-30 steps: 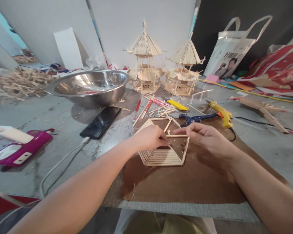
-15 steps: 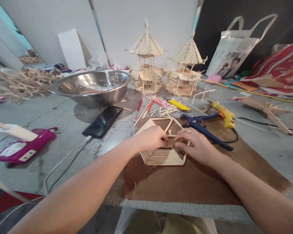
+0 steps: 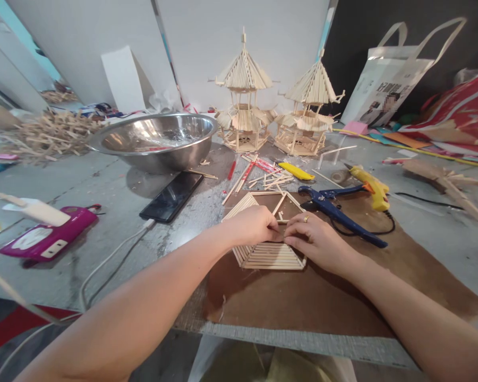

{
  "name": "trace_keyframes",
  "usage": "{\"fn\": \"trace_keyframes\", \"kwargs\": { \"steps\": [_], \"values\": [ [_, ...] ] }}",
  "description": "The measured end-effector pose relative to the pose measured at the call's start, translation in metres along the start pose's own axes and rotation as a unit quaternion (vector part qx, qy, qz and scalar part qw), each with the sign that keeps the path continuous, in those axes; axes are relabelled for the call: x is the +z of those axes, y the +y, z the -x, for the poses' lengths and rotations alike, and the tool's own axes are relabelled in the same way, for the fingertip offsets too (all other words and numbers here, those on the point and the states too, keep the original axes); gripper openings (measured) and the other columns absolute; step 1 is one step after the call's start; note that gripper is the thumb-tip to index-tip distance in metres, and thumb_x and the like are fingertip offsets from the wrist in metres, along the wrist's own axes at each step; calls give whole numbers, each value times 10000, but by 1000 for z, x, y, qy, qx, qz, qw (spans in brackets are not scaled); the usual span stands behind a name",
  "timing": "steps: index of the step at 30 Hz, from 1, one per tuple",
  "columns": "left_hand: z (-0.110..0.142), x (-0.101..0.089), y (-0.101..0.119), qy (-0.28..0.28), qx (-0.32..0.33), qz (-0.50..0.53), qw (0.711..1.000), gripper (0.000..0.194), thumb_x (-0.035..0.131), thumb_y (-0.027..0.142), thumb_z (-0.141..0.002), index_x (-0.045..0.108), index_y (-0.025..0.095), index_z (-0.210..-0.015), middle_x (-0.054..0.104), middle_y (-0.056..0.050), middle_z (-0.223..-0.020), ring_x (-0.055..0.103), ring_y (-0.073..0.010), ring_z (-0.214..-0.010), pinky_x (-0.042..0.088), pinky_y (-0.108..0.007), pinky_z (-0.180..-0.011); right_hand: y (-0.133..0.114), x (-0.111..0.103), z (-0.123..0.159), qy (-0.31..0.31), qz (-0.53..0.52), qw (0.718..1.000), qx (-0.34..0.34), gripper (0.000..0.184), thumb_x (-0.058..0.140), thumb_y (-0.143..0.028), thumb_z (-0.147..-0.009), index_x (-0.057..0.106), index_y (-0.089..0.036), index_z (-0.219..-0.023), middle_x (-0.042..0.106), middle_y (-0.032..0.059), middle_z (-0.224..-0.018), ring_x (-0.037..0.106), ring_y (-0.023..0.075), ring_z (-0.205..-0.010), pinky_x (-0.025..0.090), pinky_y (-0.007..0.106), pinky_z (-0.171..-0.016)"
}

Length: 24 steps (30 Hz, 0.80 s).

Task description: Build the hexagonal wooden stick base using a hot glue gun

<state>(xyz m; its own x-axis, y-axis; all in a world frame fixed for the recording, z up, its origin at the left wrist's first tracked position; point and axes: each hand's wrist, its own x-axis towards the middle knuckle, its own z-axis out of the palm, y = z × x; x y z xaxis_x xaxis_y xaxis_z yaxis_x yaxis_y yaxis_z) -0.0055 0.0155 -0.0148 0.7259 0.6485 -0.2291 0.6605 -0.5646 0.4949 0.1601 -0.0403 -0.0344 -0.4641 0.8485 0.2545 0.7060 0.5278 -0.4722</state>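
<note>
Centrally, my left hand (image 3: 258, 223) and right hand (image 3: 317, 236), both narrowed at the stick frame (image 3: 274, 258), any held piece indiscernible to me

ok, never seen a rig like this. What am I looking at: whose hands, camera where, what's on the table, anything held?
No machine here: these are a person's bare left hand and right hand. The camera is worn on their head, looking forward and down.

On the table: a brown sheet under a stick frame, plus a bowl, phone, glue gun and blue tool. Two stick towers stand behind.

Both hands' fingertips are close together at the frame; whether they pinch anything is hidden.
</note>
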Motion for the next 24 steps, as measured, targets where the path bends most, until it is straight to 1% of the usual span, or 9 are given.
{"fn": "trace_keyframes", "kwargs": {
  "steps": [7,11,15,20,24],
  "values": [
    [4,-8,2,-27,0,-24,999,212,491,311,-658,652,188,-720,598,20,-602,449,-75,-535,268,-196,-491,1,-1,0,-18,-2,1000,3,129,475,-209,-749,578,-176,-678,595,31,-768,494,136,-757,382,287,-721],
    [4,-10,3,-32,-1,-33,999,213,487,305,-659,652,185,-719,603,16,-604,445,-75,-530,269,-200,-496,1,0,0,-8,-5,1000,9,133,476,-213,-746,583,-176,-676,597,32,-765,493,137,-756,385,288,-721],
    [5,-10,4,-37,-3,-43,998,210,491,296,-651,653,184,-724,601,14,-606,434,-74,-522,265,-204,-498,1,0,1,-10,-9,1000,0,155,461,-214,-753,600,-181,-693,602,32,-783,499,132,-758,391,283,-720],
    [6,-12,5,-37,-2,-44,998,215,479,290,-660,653,170,-697,567,18,-550,407,-69,-496,264,-211,-512,2,-2,1,0,-11,1000,0,157,452,-194,-752,606,-187,-721,611,28,-814,514,126,-781,388,279,-741],
    [6,-12,4,-42,9,-38,998,217,489,288,-659,658,173,-733,559,27,-546,398,-64,-497,264,-205,-516,6,-3,1,9,-16,1000,9,149,454,-186,-747,601,-187,-726,612,33,-818,517,130,-793,393,278,-734]
  ]
}}
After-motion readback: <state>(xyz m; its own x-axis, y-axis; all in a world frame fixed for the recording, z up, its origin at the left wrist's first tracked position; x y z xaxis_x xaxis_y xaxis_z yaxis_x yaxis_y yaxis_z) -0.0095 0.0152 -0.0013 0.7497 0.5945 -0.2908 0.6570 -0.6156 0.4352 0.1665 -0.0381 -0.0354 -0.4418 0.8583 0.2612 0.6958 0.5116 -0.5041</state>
